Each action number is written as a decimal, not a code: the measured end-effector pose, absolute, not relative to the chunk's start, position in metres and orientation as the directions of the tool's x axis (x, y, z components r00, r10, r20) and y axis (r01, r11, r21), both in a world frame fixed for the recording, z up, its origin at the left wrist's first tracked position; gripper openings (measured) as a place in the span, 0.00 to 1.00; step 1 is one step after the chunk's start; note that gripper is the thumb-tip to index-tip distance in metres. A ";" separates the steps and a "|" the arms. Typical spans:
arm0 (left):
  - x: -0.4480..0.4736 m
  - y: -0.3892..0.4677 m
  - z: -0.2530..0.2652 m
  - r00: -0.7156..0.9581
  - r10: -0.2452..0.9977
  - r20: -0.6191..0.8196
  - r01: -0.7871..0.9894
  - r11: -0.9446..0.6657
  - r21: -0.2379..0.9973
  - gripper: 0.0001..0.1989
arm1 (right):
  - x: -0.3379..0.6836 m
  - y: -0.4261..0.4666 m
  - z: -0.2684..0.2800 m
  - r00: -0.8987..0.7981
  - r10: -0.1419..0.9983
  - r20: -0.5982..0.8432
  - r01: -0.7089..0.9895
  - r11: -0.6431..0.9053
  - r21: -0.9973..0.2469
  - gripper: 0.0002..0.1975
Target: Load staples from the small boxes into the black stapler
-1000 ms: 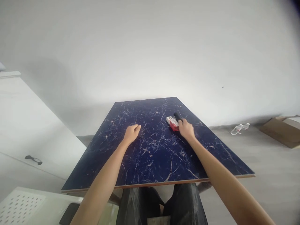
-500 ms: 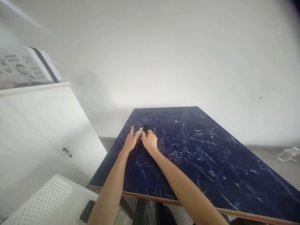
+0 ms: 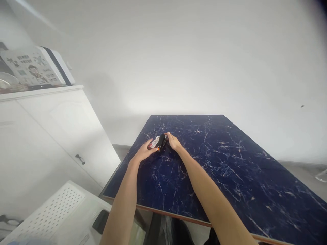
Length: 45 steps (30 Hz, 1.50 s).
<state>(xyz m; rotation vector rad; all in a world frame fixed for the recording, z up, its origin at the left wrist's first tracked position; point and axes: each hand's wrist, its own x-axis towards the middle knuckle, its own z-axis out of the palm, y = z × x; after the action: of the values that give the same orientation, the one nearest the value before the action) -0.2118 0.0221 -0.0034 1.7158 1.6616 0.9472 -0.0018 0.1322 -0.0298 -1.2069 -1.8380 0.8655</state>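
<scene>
At the far left, on top of a white cabinet (image 3: 58, 126), I see a pale box (image 3: 29, 69) with a dark stripe and cartoon prints; "TRAVEL" seems readable on it, the other lettering is too small. A clear round container (image 3: 7, 80) is beside it, cut by the frame edge, and I can't tell what is in it. Below the cabinet handle, a white perforated panel (image 3: 55, 207) lies near a dark flat object (image 3: 100, 221). On the blue marbled desk (image 3: 217, 177), toward its left side, my left hand (image 3: 144, 151) grasps a small white-and-red pack (image 3: 154, 142) between thumb and fingers; its print is too small to read. Just right of the pack, next to it, is a black object (image 3: 161, 141), with an orange patch at its near end. My right hand (image 3: 173, 141) has its fingers against that object's right side; whether they grip it, I cannot tell. At the far right edge, part of a clear plastic item (image 3: 322, 176) shows on the floor
</scene>
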 end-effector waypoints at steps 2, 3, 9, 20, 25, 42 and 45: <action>-0.212 0.022 -0.004 -0.021 0.994 0.106 0.602 -0.072 0.795 0.44 | 0.001 0.142 -0.030 -0.299 0.922 0.244 0.441 0.360 -0.822 0.22; -0.211 0.023 -0.004 -0.023 0.994 0.108 0.606 -0.072 0.792 0.42 | 0.002 0.146 -0.030 -0.311 0.916 0.254 0.450 0.378 -0.809 0.18; -0.207 0.026 -0.009 -0.020 0.984 0.178 0.689 -0.116 0.716 0.23 | 0.000 0.158 -0.032 -0.351 0.894 0.280 0.480 0.428 -0.765 0.16; -0.217 0.038 -0.021 -0.368 0.875 0.314 0.557 -0.063 0.828 0.23 | 0.020 0.143 -0.033 -0.202 0.915 0.348 0.656 0.390 -0.646 0.20; -0.224 0.043 -0.028 -0.533 0.812 0.239 0.422 0.010 0.906 0.21 | 0.025 0.121 -0.033 -0.290 0.868 0.403 0.732 0.472 -0.491 0.21; -0.212 0.041 -0.019 -0.515 0.823 0.239 0.223 -0.140 0.965 0.20 | 0.037 0.124 -0.027 0.121 0.917 0.381 0.473 0.284 -0.834 0.17; -0.209 0.037 -0.011 -0.532 0.781 0.327 0.280 -0.203 0.938 0.19 | 0.043 0.118 -0.026 0.276 0.894 0.352 0.399 0.227 -0.889 0.21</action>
<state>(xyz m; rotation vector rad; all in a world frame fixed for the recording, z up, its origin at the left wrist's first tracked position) -0.2087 0.0371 -0.0114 1.2375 1.6805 1.7844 0.0432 0.1183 -0.0265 -1.3717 -1.3204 0.5332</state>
